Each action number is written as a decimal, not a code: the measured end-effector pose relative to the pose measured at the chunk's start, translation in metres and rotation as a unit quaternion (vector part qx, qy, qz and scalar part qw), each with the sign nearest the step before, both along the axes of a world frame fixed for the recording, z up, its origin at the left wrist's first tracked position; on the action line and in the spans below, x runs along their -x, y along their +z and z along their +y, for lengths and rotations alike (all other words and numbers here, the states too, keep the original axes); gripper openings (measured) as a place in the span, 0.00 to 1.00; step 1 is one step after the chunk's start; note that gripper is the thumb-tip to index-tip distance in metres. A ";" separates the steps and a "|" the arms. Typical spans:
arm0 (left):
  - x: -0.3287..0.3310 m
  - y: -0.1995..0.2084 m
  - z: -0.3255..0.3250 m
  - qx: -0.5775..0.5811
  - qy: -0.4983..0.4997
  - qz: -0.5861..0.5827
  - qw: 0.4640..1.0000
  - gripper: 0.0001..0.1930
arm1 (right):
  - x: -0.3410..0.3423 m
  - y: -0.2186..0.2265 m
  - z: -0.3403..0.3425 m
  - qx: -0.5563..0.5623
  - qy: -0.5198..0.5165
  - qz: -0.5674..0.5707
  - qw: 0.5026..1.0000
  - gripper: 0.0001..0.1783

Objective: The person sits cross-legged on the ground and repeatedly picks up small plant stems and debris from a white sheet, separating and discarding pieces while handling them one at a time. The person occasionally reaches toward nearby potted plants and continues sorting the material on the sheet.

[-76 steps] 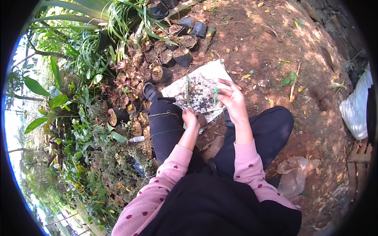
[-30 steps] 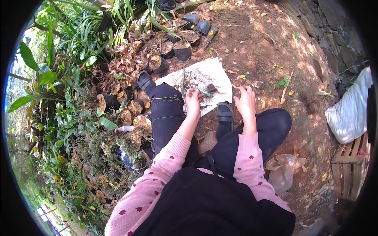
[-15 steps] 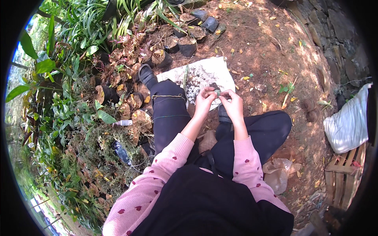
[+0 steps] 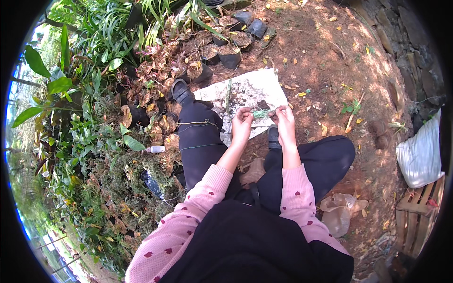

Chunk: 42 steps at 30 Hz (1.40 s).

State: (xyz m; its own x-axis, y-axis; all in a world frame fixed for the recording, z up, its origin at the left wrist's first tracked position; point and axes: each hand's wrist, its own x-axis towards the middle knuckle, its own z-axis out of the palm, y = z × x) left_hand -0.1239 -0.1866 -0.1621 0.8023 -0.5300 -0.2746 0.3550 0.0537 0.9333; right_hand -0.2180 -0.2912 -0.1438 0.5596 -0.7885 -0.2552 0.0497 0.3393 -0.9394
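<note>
My left hand (image 4: 241, 123) and my right hand (image 4: 284, 123) are raised in front of me, a short way apart, with fingers pinched. Between them stretches a small bundle of thin green string (image 4: 261, 113), each hand gripping one end. Below and beyond the hands, a white sheet (image 4: 264, 80) lies on the ground with dark crumbly soil (image 4: 243, 92) scattered over it. A long narrow green strip (image 4: 228, 95) rests across the sheet's left part. Around my left trouser leg run a yellowish cord (image 4: 198, 123) and thinner green strings (image 4: 202, 146).
Black plant bags (image 4: 230, 57) filled with soil stand beyond the sheet. Dense potted plants (image 4: 108, 174) crowd the left, with a small white bottle (image 4: 155, 149) among them. At right are a crumpled plastic bag (image 4: 337, 214), a white sack (image 4: 419, 153), a wooden crate (image 4: 415, 214) and a stone wall (image 4: 415, 47).
My hands have drawn apart from a close pinch, and the green string now spans the gap between them. The view has shifted slightly.
</note>
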 end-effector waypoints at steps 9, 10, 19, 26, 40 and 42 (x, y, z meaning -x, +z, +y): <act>-0.009 -0.007 0.008 0.011 0.106 0.060 0.993 0.11 | -0.002 0.028 -0.009 -0.093 -0.100 -0.077 0.988 0.01; -0.010 -0.008 0.008 0.019 0.125 0.083 0.988 0.11 | -0.002 0.032 -0.010 -0.105 -0.114 -0.084 0.984 0.01; -0.016 -0.006 0.010 0.035 0.165 0.160 0.973 0.15 | 0.020 0.040 -0.027 -0.090 -0.168 -0.151 0.970 0.05; -0.016 0.001 0.011 0.038 0.147 0.164 0.975 0.15 | 0.026 0.047 -0.032 -0.050 -0.230 -0.196 0.952 0.18; -0.037 0.005 0.027 0.032 0.186 0.076 0.979 0.07 | 0.057 0.055 -0.057 0.048 -0.374 -0.178 0.909 0.24; -0.038 0.007 0.030 0.008 0.174 0.060 0.983 0.07 | 0.062 0.052 -0.060 0.049 -0.382 -0.175 0.906 0.23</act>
